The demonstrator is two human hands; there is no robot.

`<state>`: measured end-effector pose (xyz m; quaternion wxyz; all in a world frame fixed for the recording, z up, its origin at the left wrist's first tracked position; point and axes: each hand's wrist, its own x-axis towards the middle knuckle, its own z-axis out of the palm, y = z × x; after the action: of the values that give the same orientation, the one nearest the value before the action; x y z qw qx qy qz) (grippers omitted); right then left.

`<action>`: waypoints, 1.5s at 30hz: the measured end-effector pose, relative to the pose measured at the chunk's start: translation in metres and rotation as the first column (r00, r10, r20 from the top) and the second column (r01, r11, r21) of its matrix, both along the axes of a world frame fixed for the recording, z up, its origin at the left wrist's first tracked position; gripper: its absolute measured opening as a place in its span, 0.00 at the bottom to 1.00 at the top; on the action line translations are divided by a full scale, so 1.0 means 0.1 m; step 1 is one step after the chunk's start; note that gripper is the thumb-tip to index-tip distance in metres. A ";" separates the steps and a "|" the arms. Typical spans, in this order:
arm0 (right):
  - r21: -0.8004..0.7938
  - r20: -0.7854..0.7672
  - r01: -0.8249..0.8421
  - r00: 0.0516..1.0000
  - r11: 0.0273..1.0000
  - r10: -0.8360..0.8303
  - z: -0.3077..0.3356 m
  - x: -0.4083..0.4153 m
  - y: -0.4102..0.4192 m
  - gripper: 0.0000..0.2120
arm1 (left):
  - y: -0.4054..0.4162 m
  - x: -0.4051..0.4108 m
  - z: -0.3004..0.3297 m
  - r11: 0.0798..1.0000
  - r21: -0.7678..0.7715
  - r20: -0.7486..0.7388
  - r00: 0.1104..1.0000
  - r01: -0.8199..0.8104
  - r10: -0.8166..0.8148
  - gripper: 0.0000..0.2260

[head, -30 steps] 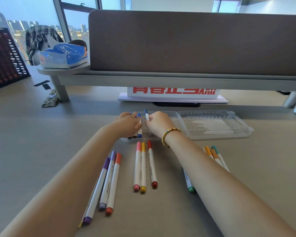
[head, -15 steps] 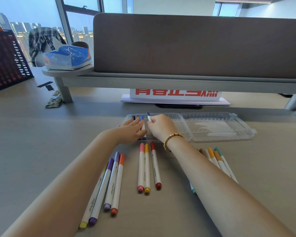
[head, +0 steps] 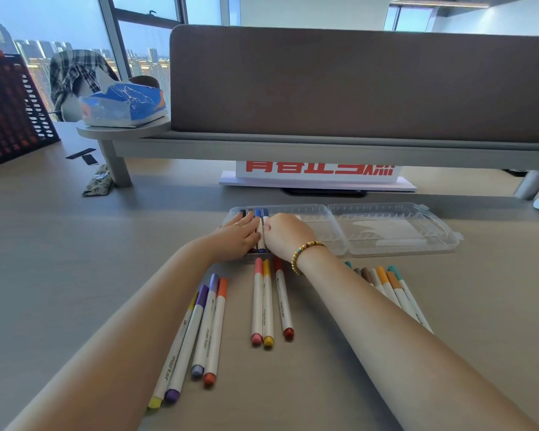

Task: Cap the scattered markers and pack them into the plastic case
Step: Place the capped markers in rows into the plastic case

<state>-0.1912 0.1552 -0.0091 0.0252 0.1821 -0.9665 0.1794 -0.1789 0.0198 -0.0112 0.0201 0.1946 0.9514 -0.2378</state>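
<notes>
Here, the right hand [head: 285, 236] pinches a blue-capped marker [head: 264, 227] into the open plastic case [head: 318, 227], left hand [head: 241, 236] flat, fingers straight, steadying packed neighbours; a skewed marker could jam the row while others [head: 266, 301] wait on the desk.

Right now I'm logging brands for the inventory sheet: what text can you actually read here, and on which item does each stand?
"marker": on the barrel of the purple-capped marker, and on the orange one beside it.
Small print on the red marker: too blurred to be sure of.
Large red characters on the white sign under the shelf: cut off at the top, unreadable.
</notes>
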 end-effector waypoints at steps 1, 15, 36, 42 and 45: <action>0.046 -0.014 -0.019 1.000 0.999 0.020 0.02 0.00 0.01 0.15 | 0.01 0.00 -0.01 1.000 0.024 -0.002 1.000 0.004 -0.004 0.23; 0.349 -0.191 -0.037 0.976 0.936 0.110 0.07 0.00 0.07 0.17 | 0.07 0.11 0.13 0.795 0.514 0.206 0.946 -0.322 0.250 0.21; -0.197 -0.003 -0.227 0.973 0.954 0.231 0.05 1.45 -0.41 0.10 | -0.61 1.74 0.21 0.338 0.844 0.192 0.824 -0.415 0.533 0.02; -0.121 0.032 -0.240 0.969 0.963 0.246 0.07 1.60 -0.44 0.12 | -0.61 1.80 0.15 0.372 0.806 0.192 0.798 -0.460 0.571 0.03; -0.065 0.026 -0.226 0.973 0.972 0.228 0.10 1.59 -0.41 0.12 | -0.58 1.78 0.13 0.429 0.765 0.191 0.806 -0.480 0.561 0.07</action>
<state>-0.0321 0.1143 0.0012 -0.0060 0.2874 -0.9337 0.2135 -0.0011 -0.0382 0.0013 -0.0385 -0.1312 0.9678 0.2115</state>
